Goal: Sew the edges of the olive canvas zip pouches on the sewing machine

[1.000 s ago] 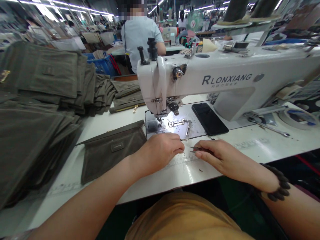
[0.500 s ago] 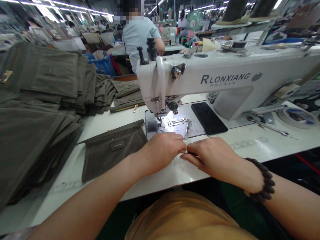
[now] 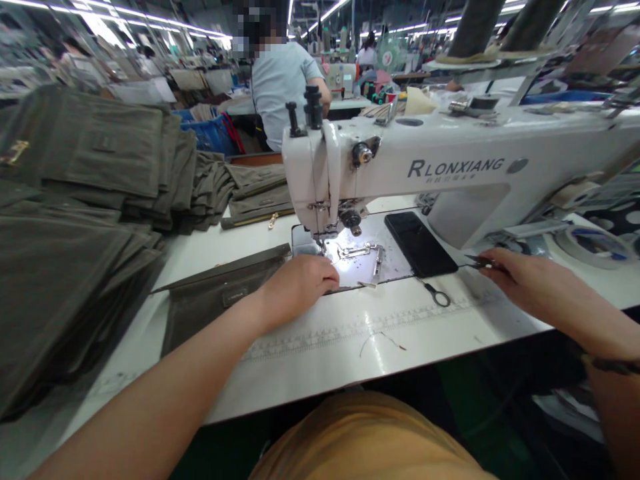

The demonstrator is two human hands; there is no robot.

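My left hand (image 3: 305, 283) is closed in a pinch at the front of the lit needle plate (image 3: 350, 275); what its fingertips hold is hidden. Beneath that wrist lies a dark olive fabric piece (image 3: 200, 310) with a small label patch. Off to the right, beyond the black phone (image 3: 421, 244), my right hand (image 3: 523, 283) grips small dark thread snips (image 3: 481, 261), their pointed blades facing left. A black ring handle (image 3: 440, 296) pokes out by the phone's near corner. Loose thread (image 3: 383, 335) lies on the table near its front edge.
The white sewing machine (image 3: 385, 160) spans the far side of the table. Stacks of olive fabric pieces (image 3: 115, 147) fill the left. A gold zipper pull (image 3: 273, 221) lies behind the needle. A tape roll (image 3: 595, 247) sits at right. Another person (image 3: 283, 87) works beyond.
My hands were together in front of the needle plate. Now they are apart: the left shifted slightly left, and the right moved far right and grips the snips. Loose thread now shows on the table.
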